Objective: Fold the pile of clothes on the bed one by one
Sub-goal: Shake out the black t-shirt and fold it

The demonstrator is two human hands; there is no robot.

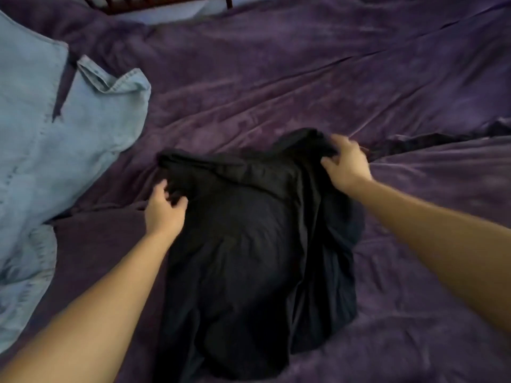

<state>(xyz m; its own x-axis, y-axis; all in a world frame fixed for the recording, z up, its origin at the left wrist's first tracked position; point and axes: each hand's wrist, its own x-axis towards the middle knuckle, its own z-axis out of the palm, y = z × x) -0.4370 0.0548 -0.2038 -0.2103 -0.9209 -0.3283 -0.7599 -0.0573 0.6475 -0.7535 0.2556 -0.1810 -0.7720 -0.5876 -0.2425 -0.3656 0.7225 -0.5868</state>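
A black garment (249, 244) lies spread on the purple bed cover (331, 78), running from the centre down to the bottom edge of the view. My left hand (164, 210) pinches its upper left corner, fingers curled into the fabric. My right hand (347, 163) grips the bunched upper right corner, which is lifted slightly off the bed. A light blue denim garment (55, 134) lies flat at the left, its collar turned up, apart from the black one.
A dark wooden frame (154, 2) and pale blue bedding (171, 15) show at the top edge. Another dark piece of fabric (431, 140) lies in a crease of the cover to the right of my right hand. The cover is wrinkled.
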